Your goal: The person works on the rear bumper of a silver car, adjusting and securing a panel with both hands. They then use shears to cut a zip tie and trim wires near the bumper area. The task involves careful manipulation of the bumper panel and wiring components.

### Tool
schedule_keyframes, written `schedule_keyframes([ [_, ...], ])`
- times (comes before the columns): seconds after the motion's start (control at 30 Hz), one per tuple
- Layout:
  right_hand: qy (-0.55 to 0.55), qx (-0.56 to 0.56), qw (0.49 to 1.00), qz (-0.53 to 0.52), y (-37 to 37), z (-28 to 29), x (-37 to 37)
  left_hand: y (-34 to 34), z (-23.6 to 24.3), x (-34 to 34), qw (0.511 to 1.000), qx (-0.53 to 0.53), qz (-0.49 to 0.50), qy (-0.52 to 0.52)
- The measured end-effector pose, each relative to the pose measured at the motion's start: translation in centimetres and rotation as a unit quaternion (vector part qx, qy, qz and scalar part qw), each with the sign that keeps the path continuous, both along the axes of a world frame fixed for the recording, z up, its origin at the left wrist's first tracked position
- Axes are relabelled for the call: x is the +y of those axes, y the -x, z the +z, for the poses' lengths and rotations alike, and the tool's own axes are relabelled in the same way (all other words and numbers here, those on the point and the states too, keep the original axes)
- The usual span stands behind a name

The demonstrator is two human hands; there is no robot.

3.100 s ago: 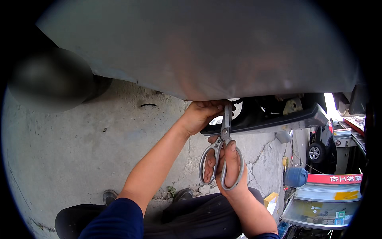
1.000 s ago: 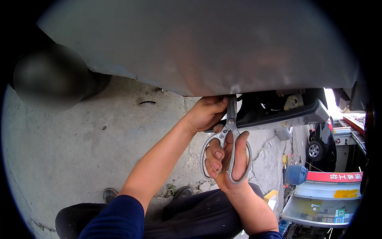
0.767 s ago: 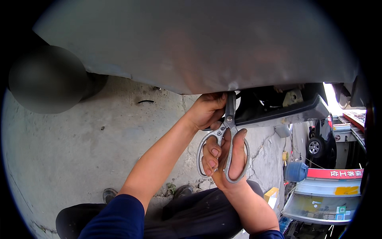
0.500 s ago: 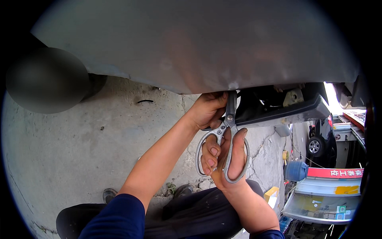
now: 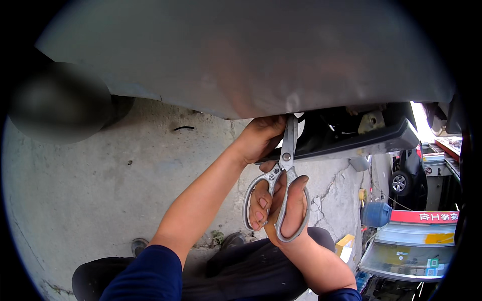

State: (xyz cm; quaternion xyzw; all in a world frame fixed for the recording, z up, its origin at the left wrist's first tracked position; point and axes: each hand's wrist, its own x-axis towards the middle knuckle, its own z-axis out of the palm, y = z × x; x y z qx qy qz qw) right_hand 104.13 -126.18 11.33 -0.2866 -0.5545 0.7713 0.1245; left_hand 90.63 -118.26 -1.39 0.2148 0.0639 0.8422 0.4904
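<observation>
Overhead is a grey, dented vehicle panel, with a dark plastic trim piece under its lower edge. My left hand reaches up to that edge with fingers curled; what they grip is hidden. My right hand is wrapped through the loop handles of large silver scissors, thumb in the right loop and fingers in the left. The blades point up to the panel edge, right beside my left fingertips; their tips are at or behind the edge.
Cracked concrete floor lies below my arms and bent legs. A blurred dark round shape is at upper left. On the right are a black car, a blue plastic jug, a red sign above curved glass, and a yellow box.
My hands and the scissors rose slightly since the oldest frame. In the last half second the scissors and right hand shifted a little down and left; my left hand has barely moved.
</observation>
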Motion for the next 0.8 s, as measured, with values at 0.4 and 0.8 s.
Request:
schedule_keyframes([
  [0.4,0.019,-0.11,0.974,0.199,-3.3,1.1,-2.3,1.5,-0.1,-1.8,0.999,0.017,-0.008,-0.038],
  [0.8,0.018,-0.24,0.944,0.227,-7.4,3.4,-3.2,2.5,0.4,-1.4,0.932,0.2,0.178,0.245],
])
